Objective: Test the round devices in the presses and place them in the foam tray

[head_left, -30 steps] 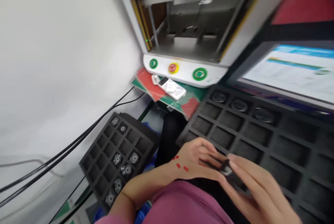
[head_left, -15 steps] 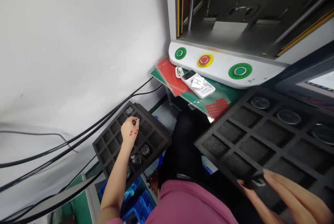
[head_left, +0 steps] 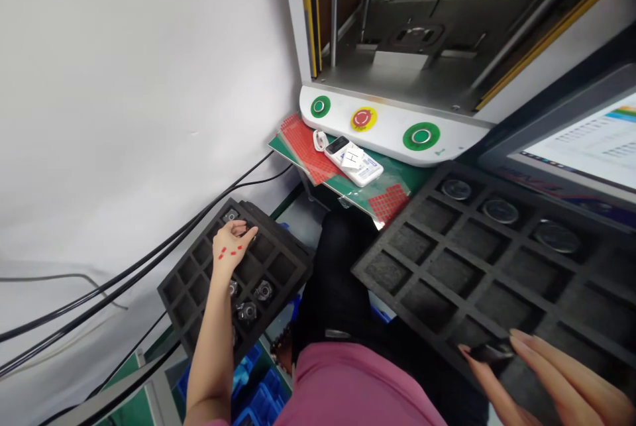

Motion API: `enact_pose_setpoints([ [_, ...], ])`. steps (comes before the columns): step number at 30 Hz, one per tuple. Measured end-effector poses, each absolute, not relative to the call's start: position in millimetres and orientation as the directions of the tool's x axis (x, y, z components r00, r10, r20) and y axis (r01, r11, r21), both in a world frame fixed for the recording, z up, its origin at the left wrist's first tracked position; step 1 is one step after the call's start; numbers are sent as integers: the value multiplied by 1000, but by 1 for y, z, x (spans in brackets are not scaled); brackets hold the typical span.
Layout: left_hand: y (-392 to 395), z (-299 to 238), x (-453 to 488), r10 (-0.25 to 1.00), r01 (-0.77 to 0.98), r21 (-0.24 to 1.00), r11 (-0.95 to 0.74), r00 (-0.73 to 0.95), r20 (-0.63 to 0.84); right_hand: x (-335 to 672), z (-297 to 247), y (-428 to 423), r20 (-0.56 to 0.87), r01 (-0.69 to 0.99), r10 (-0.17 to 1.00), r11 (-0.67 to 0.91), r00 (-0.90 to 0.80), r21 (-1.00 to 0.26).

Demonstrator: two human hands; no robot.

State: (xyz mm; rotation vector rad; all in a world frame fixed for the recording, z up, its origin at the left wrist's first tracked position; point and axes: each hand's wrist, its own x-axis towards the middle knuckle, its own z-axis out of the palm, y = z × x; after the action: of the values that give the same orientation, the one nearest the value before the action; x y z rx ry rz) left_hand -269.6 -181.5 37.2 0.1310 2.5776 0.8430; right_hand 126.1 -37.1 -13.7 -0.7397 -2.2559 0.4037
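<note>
My left hand [head_left: 230, 248] is over the left black foam tray [head_left: 261, 271], fingertips down at a compartment near its far edge. Its thumb and fingers are drawn together around something small and dark, mostly hidden. Small dark round-faced watch-like parts [head_left: 263, 290] sit in several compartments of that tray. At lower right, my right hand [head_left: 556, 376] pinches a small glossy black part [head_left: 491, 350] between thumb and fingers, above the near edge of the right black foam tray [head_left: 450, 247]. Round glass-faced discs [head_left: 500, 211] fill compartments along that tray's far row.
A machine with a white button panel [head_left: 387, 128] stands ahead, beside a screen [head_left: 591, 141]. On a green ledge lie a white phone-like device [head_left: 365, 171], a coiled white cable [head_left: 320, 140] and red sticker sheets [head_left: 308, 148]. Black cables [head_left: 199, 214] run along the wall; blue bins [head_left: 261, 399] are below.
The view has swung right, so the scene sits further left. My left hand has turned, and the dark part seen in its fingertips is now mostly hidden. My right hand has tilted its black part slightly.
</note>
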Motion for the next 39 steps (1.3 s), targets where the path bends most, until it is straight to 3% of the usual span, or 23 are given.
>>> enact_pose_setpoints([
  [3, -174, 55, -239, 457, -114, 779, 616, -754, -472, 114, -3, -35, 615, 354, 538, 843, -577, -404],
  [5, -162, 63, -217, 607, -210, 830, 517, -594, -528, 107, 3, -35, 643, 333, 498, 867, -582, -370],
  [10, -119, 70, -168, 799, -401, 772, 493, -141, -584, 107, 11, -34, 666, 412, 514, 852, -541, -323],
  [13, -91, 69, -142, 816, -347, 759, 551, 33, -577, 117, 13, -32, 674, 439, 520, 843, -524, -310],
  [21, 2, 22, -92, 919, 189, 900, 393, -59, -389, 155, 6, -31, 607, 536, 745, 644, -278, -545],
  [28, 46, -1, -69, 972, 595, 770, 231, -111, -205, 177, 7, -29, 456, 528, 888, 413, -53, -742],
  [34, 44, 2, -59, 989, 709, 690, 148, -101, -109, 197, -9, -5, 433, 616, 900, 315, 48, -722],
  [39, 45, 0, -64, 992, 688, 715, 125, -102, -75, 206, -26, 26, 434, 696, 899, 353, -66, -625],
])
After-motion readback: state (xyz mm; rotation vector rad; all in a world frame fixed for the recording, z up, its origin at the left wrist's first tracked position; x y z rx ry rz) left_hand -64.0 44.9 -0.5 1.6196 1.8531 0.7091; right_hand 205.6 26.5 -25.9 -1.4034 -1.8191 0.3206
